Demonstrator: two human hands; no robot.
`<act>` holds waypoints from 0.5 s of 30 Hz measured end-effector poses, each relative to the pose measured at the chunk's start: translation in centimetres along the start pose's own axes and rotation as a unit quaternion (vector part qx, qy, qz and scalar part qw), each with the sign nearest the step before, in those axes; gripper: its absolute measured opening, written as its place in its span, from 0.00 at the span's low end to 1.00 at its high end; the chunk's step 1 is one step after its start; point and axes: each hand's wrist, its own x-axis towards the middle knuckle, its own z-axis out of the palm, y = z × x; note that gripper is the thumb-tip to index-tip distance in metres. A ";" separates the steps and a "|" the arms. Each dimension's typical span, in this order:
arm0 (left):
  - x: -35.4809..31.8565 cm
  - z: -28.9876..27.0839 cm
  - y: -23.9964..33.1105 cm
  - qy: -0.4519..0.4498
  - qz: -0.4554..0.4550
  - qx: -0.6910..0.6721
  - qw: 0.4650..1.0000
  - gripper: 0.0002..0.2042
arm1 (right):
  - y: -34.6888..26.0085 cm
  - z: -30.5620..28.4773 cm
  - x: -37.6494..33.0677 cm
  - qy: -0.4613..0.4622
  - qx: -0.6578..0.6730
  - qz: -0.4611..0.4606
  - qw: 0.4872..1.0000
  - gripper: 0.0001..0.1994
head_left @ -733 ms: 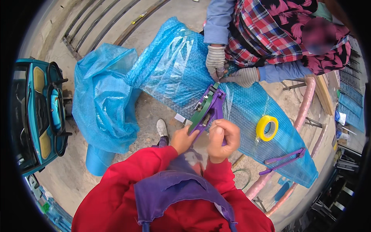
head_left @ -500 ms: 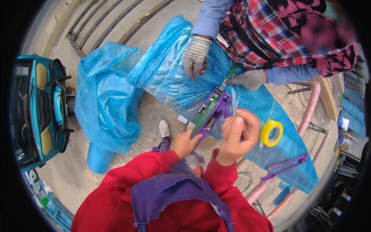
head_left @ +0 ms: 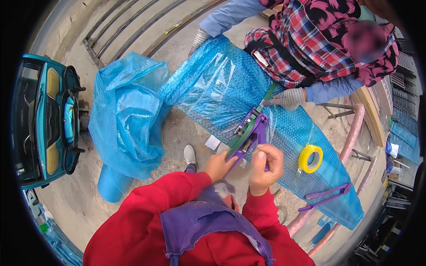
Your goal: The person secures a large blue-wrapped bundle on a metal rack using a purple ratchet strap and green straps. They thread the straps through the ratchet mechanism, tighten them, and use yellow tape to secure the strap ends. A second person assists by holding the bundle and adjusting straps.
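The person in the red sleeves works a purple strapping tool [head_left: 249, 135] that lies on a long bundle [head_left: 284, 128] wrapped in blue bubble film. The left hand [head_left: 218, 165] is closed around the lower end of the tool's handle, probably to keep it steady on the bundle. The right hand [head_left: 265, 165] is closed in a fist just beside the tool; it seems to grip a second lever, but what is inside the fist cannot be seen clearly. A green strap [head_left: 268, 94] runs from the tool up across the bundle.

A co-worker's gloved hand [head_left: 287, 98] presses on the strap, likely so that it stays flat and in line. A yellow tape roll [head_left: 310, 158] and a second purple tool [head_left: 327, 197] rest on the bundle, near the right hand. Loose blue film [head_left: 126, 113] is heaped on the ground to the left.
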 end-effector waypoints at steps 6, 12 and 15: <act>-0.2 0.0 -0.2 -0.007 0.006 0.001 1.000 0.18 | 1.4 -0.4 -1.4 -0.010 0.014 -0.087 0.996 0.08; -0.1 -0.1 0.2 -0.027 -0.028 -0.012 0.999 0.17 | 0.4 0.2 1.4 0.011 -0.013 -0.087 0.996 0.06; -0.9 -0.2 1.0 -0.039 -0.051 -0.040 0.997 0.17 | 0.2 0.4 1.9 0.032 0.022 -0.045 0.998 0.06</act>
